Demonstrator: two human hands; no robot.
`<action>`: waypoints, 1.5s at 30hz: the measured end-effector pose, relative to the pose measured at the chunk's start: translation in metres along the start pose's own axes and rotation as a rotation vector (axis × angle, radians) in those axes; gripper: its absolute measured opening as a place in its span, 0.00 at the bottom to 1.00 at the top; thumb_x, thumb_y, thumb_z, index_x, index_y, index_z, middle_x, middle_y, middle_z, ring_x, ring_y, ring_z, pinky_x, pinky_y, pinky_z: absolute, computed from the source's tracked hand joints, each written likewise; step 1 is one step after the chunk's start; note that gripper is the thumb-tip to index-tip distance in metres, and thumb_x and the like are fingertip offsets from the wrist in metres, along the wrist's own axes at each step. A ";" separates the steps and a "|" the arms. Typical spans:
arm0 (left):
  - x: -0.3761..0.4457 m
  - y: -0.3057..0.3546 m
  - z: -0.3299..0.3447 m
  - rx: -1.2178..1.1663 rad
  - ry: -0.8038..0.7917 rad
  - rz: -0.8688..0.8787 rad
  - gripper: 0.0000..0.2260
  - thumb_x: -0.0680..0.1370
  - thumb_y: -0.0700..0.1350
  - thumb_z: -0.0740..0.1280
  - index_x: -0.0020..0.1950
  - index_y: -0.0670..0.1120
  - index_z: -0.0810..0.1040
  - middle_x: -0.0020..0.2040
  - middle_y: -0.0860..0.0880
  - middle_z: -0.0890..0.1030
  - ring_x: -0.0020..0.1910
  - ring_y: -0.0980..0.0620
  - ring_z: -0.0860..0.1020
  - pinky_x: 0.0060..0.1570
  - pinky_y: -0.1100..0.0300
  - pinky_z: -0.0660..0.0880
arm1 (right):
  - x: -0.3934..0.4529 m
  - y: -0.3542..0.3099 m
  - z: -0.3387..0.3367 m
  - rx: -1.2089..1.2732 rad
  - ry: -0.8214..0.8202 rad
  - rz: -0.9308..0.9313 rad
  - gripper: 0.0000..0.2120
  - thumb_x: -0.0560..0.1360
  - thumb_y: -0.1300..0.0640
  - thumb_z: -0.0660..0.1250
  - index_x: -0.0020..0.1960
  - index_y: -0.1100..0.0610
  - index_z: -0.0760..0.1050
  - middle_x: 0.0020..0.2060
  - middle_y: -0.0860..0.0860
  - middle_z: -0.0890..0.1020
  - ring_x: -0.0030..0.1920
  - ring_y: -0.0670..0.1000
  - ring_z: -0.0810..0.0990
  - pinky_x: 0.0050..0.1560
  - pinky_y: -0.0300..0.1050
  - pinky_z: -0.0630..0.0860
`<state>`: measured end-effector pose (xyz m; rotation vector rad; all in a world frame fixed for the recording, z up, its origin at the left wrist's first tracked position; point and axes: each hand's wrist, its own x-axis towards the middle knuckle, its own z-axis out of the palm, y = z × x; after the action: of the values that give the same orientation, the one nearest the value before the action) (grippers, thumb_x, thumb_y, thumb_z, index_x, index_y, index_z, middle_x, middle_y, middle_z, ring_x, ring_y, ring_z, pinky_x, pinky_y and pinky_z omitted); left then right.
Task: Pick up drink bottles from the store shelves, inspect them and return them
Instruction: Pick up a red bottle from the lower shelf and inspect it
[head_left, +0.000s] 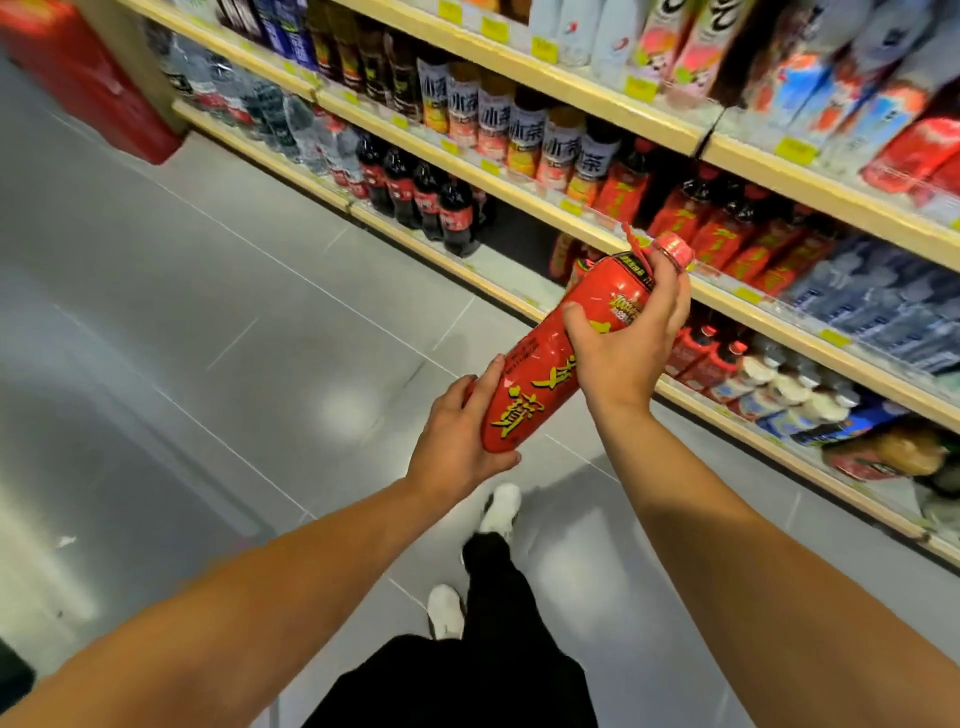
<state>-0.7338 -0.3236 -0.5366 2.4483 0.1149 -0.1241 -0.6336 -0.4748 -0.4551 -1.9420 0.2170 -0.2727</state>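
I hold a large red drink bottle (545, 358) with yellow characters and a red cap, tilted with its cap toward the shelves. My left hand (457, 441) cups its base from below. My right hand (631, 338) wraps its upper body, one finger reaching up beside the cap. The bottle hangs over the aisle floor, just in front of a shelf row of matching red bottles (727, 228).
Wooden-edged shelves (571, 228) run along the right, packed with cola bottles (415, 197), tea bottles (524, 135), water (883, 306) and white-capped drinks (789, 389). A red bin (88, 78) stands at far left. Grey tiled floor (208, 312) lies below, with my legs and white shoes (498, 509) on it.
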 end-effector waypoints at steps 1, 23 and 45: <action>0.017 -0.008 -0.006 0.007 -0.004 0.004 0.54 0.67 0.56 0.79 0.79 0.64 0.43 0.71 0.47 0.66 0.66 0.46 0.70 0.62 0.48 0.76 | 0.011 0.000 0.015 0.015 0.012 -0.002 0.37 0.70 0.53 0.76 0.74 0.47 0.63 0.77 0.52 0.57 0.55 0.35 0.69 0.43 0.17 0.66; 0.440 -0.173 0.043 0.274 -0.437 0.372 0.53 0.67 0.50 0.76 0.73 0.73 0.37 0.73 0.45 0.64 0.68 0.39 0.68 0.56 0.42 0.76 | 0.252 0.173 0.248 0.015 0.570 0.286 0.40 0.67 0.59 0.78 0.75 0.57 0.63 0.76 0.58 0.59 0.74 0.51 0.60 0.54 0.14 0.54; 0.690 -0.358 0.347 0.007 -0.186 0.904 0.53 0.66 0.46 0.81 0.79 0.58 0.47 0.76 0.46 0.60 0.74 0.46 0.60 0.69 0.49 0.67 | 0.317 0.459 0.423 -0.015 1.097 -0.186 0.33 0.67 0.67 0.76 0.69 0.64 0.66 0.70 0.66 0.63 0.62 0.30 0.66 0.58 0.25 0.67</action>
<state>-0.1120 -0.2344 -1.1105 2.2490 -1.0517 0.0520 -0.2188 -0.3610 -1.0071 -1.6385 0.7409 -1.4468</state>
